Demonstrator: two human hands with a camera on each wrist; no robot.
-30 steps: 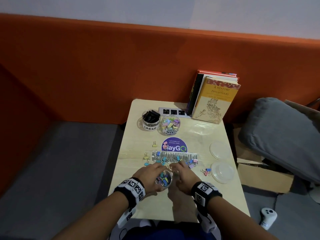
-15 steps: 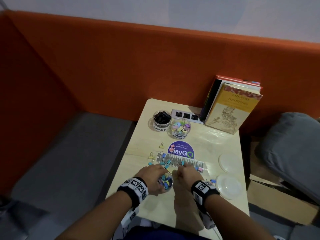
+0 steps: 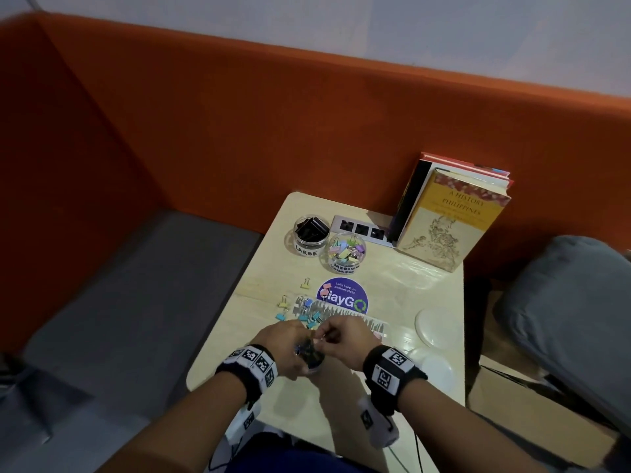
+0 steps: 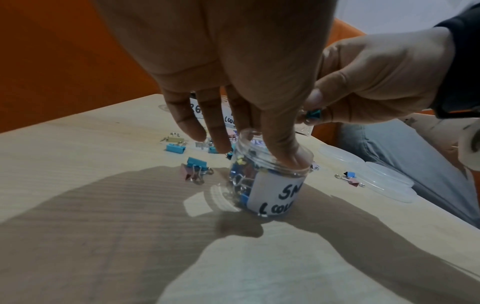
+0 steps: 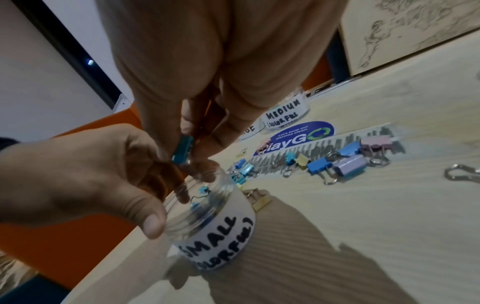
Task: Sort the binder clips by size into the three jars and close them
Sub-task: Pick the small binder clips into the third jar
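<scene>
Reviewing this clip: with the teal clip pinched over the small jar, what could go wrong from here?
1. The right hand pinches the teal clip above the small jar beside the left hand's fingers at the rim; released off-centre, it may bounce off them onto the table.
2. Small and larger loose clips lie mixed, so a mis-sort seems possible.
3. The lids lie apart near the table's right edge.

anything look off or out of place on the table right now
Nothing looks damaged. Loose binder clips lie scattered on the table, unsorted. All three jars are open; two lids lie at the right edge. The left hand holds the small jar while the right hand pinches a teal clip above it.
</scene>
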